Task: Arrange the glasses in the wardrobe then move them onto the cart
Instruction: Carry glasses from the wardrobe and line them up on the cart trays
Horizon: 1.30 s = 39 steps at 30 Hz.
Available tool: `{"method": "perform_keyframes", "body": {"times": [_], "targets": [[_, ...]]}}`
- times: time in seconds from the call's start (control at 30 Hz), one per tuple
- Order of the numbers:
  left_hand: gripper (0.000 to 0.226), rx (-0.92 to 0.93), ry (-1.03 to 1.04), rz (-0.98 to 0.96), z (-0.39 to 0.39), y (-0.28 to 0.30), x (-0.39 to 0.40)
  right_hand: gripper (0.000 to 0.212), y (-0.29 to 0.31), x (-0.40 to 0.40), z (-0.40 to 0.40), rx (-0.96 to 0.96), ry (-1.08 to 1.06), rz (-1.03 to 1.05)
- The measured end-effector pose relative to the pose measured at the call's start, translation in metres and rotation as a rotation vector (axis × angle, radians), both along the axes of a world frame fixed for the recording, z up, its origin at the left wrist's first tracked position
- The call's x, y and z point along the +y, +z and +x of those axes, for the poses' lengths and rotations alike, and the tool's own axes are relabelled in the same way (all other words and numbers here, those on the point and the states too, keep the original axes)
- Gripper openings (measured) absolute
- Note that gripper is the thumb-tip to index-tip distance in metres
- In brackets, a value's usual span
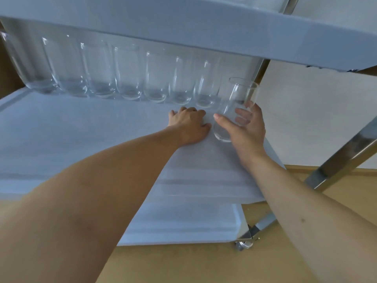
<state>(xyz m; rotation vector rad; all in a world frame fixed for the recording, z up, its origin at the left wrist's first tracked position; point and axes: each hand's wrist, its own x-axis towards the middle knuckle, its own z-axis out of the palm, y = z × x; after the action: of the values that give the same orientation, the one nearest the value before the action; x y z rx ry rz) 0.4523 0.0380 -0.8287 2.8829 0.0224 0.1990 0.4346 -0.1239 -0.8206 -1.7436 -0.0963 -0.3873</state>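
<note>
Right hand [246, 127] grips one clear glass [234, 111] around its lower body, tilted, at the right end of the cart's middle shelf [81, 139]; left hand [188, 125] rests on the shelf liner, fingers curled, holding nothing. The glass looks rigid, smooth, slippery and breakable, best held round the body near the thick base. Count: seven glasses [130, 74] stand in the back row, plus the held one, eight visible.

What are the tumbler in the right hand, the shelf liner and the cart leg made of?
Tumbler: clear smooth glass; fingers show through it.
Shelf liner: probably thin white foam sheet, matte, with faint ridges.
Cart leg: metal, likely stainless steel, shiny and reflective.
</note>
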Motion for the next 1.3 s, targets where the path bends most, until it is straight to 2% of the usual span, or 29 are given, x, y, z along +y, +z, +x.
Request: {"method": "perform_keyframes", "body": {"times": [0.23, 0.53, 0.87, 1.3], "targets": [[0.043, -0.063, -0.008, 0.049, 0.004, -0.012, -0.001, 0.07, 0.001, 0.008, 0.038, -0.029, -0.071, -0.02], [0.039, -0.148, -0.01, 0.04, 0.004, -0.019, -0.003, 0.083, 0.006, 0.01, 0.094, -0.004, -0.132, -0.019], [0.037, -0.16, 0.005, 0.041, 0.007, -0.02, -0.004, 0.078, 0.007, 0.006, 0.127, -0.006, -0.129, -0.021], [0.036, -0.153, 0.017, 0.038, 0.011, -0.023, -0.004, 0.085, 0.005, 0.011, 0.143, 0.007, -0.07, -0.016]]}}
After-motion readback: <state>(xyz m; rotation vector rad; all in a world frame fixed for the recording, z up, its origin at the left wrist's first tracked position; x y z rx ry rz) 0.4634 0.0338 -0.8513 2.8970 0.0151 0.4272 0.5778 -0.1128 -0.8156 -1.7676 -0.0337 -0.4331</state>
